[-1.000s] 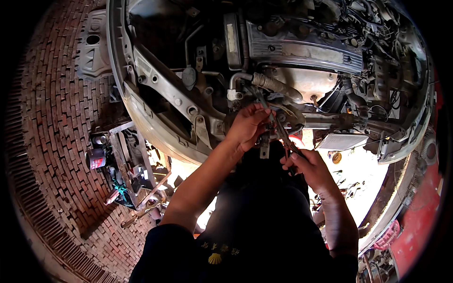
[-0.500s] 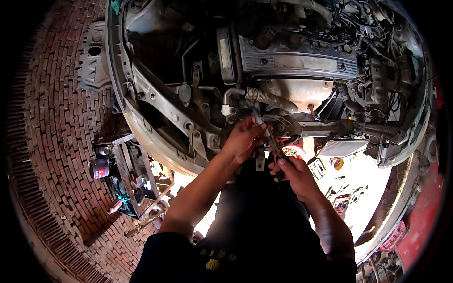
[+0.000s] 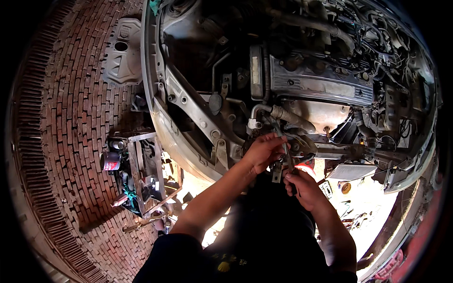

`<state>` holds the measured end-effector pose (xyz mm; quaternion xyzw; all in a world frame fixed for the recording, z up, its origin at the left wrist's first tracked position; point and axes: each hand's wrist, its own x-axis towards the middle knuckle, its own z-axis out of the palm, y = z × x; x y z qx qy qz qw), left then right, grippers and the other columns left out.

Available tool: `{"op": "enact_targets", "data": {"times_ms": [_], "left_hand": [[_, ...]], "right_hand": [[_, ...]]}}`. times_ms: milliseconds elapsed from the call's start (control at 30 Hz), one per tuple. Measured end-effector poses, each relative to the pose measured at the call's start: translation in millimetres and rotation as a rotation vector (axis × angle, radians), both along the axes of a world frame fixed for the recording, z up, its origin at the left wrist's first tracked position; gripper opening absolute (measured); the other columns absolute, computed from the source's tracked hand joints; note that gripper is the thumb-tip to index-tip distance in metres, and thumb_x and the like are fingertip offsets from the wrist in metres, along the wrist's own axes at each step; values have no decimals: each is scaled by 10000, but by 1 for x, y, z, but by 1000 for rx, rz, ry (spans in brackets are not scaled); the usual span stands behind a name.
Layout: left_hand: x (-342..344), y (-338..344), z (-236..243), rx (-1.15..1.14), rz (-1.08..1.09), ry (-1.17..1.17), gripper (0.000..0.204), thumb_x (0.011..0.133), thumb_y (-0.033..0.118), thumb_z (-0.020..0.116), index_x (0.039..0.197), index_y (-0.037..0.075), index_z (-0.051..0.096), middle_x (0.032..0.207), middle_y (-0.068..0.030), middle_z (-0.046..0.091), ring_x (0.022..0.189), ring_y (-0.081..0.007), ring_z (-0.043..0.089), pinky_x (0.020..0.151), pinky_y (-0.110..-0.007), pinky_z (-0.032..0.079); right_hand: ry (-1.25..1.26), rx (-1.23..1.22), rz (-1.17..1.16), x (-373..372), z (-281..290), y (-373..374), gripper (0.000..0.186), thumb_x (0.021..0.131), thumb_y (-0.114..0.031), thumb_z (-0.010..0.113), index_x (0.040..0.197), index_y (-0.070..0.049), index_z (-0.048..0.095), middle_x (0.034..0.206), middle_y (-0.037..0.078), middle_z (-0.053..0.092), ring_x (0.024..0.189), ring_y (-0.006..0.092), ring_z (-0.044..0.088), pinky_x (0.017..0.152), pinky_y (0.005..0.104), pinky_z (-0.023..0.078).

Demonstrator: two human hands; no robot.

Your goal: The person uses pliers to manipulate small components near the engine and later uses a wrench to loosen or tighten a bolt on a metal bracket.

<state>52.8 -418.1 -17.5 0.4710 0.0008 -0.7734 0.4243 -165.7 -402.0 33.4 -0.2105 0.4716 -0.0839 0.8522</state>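
At the front of an open engine bay, my right hand (image 3: 306,189) is closed around the dark handle of a long, thin tool with a grey metal shaft (image 3: 288,159). Its shaft slants up past my left hand (image 3: 265,153), whose fingers are pinched at the upper part of the shaft; whether they grip it or a part behind it is hidden. Just beyond the fingertips lies a ribbed hose (image 3: 289,116) joined to a bent metal pipe (image 3: 257,112). A small metal bracket (image 3: 276,176) shows between my hands.
Behind my hands stand the tan heat shield (image 3: 325,113) and the ribbed engine cover (image 3: 325,85). The car's front frame (image 3: 200,123) runs along the left. A crate of cans and parts (image 3: 134,174) sits on the brick floor (image 3: 71,141). Tools lie on the sunlit ground at right.
The view has shifted, so the engine bay sits further right and lower. My right hand has come closer under my left, and the tool's shaft now stands steeper. Both hands keep their hold.
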Motion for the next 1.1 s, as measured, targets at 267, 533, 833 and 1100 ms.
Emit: {"op": "enact_targets", "data": {"times_ms": [267, 533, 833, 1100], "left_hand": [[-4, -8, -2, -14, 173, 8, 189, 1085, 254, 632, 986, 93, 646, 864, -45, 727, 774, -147, 702, 726, -286, 547], [-11, -7, -12, -41, 95, 3, 171, 1101, 251, 600, 1037, 98, 642, 886, -27, 737, 828, -128, 700, 739, -270, 526], [-15, -39, -3, 98, 251, 141, 183, 1091, 223, 516, 1082, 72, 619, 716, 7, 528, 670, -174, 541, 731, -380, 490], [-24, -56, -5, 180, 275, 49, 191, 1073, 141, 413, 929, 147, 538, 627, 69, 311, 537, -116, 313, 601, -331, 366]], "right_hand": [[45, -84, 164, 0, 7, -20, 201, 1012, -234, 651, 1124, -69, 619, 826, 6, 568, 729, 110, 535, 686, 276, 434], [102, 137, 50, 4, 7, -29, 137, 1005, -202, 671, 1036, -73, 633, 867, 26, 627, 750, 134, 590, 638, 304, 456], [272, -387, 318, 16, 1, -21, 315, 1011, -276, 716, 1133, -18, 586, 897, 21, 601, 718, 133, 549, 654, 319, 483], [217, -360, 393, 19, -16, -33, 254, 1040, -226, 682, 1075, 18, 623, 875, 63, 672, 748, 135, 630, 688, 317, 550]]}}
